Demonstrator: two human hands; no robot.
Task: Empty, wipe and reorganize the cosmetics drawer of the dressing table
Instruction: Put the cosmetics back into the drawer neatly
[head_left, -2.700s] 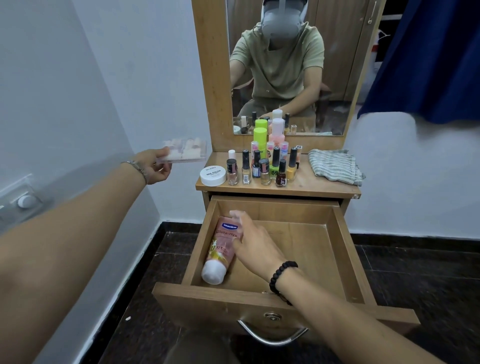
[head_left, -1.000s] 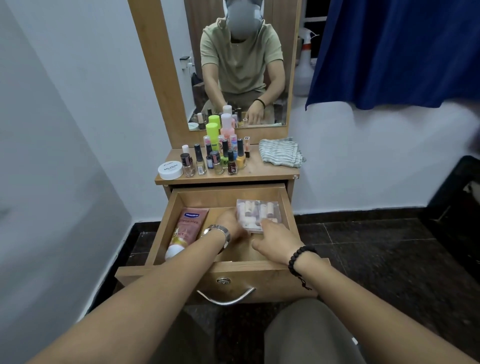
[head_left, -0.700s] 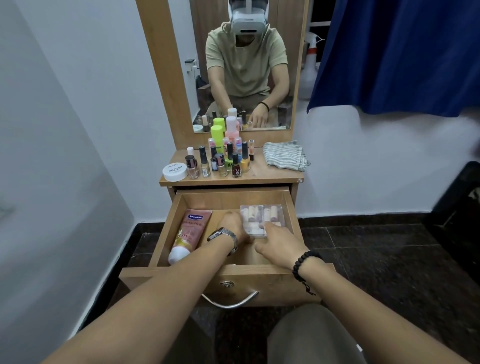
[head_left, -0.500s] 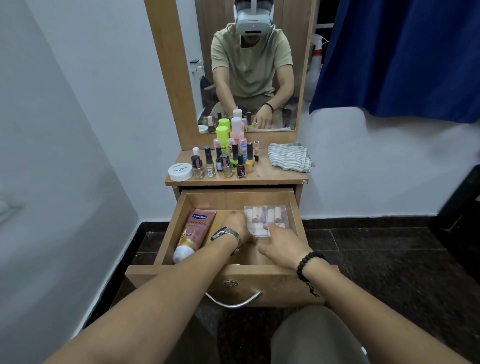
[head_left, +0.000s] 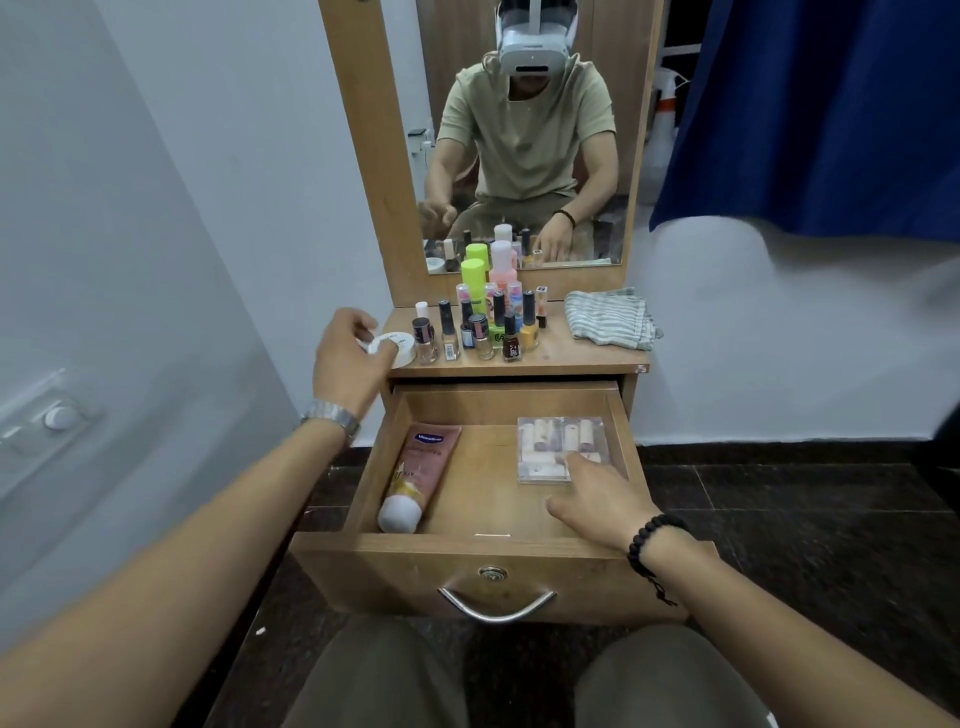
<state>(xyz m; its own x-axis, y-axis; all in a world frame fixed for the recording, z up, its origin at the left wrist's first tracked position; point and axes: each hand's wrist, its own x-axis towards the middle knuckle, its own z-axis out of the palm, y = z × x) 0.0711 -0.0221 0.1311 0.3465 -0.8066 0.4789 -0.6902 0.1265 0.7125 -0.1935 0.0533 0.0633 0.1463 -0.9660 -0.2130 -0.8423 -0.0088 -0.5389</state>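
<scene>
Open wooden drawer (head_left: 498, 545): pink squeeze tube with white cap (head_left: 418, 480) lies along its left side; clear plastic compartment box (head_left: 558, 449) lies rear right. Right hand (head_left: 597, 501), fingers loose, touches the box. Left hand (head_left: 350, 358) curls around round white jar (head_left: 397, 348) on the tabletop.

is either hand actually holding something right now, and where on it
Left hand is closing on the white jar at its rim. Right hand only touches the clear case.
</scene>
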